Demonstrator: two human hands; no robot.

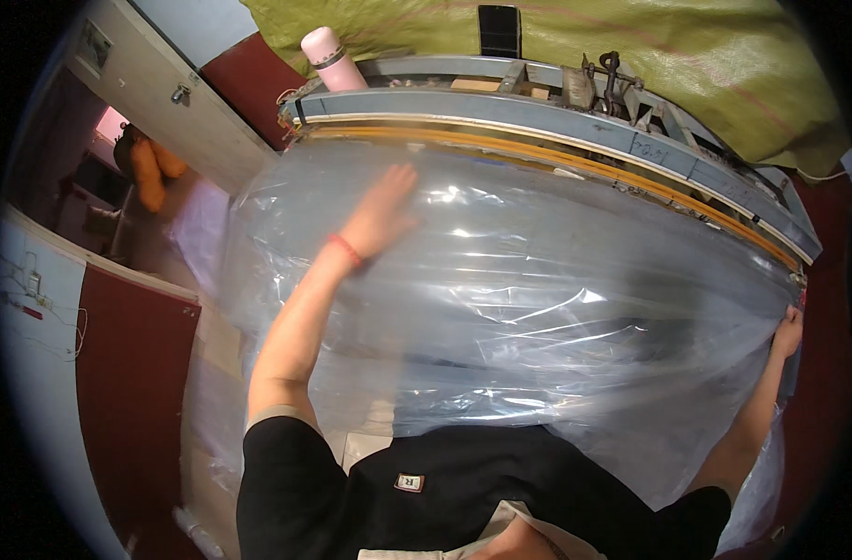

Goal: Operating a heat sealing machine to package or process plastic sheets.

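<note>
1. Clear plastic sheet [538, 308] spans the whole bench; hands pass only over its top.
2. Far edge blocked by long grey sealing bar [575, 126].
3. Pink bottle [332, 58] stands at the bar's left end.
4. Green tarp [650, 56] behind.

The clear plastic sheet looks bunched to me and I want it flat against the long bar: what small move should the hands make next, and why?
Probably sweep the left hand toward the yellow strip of the long sealing bar. The clear plastic sheet shows folds and glare ridges across its middle, while the right hand already grips its far edge, so that side seems anchored for smoothing.
</note>
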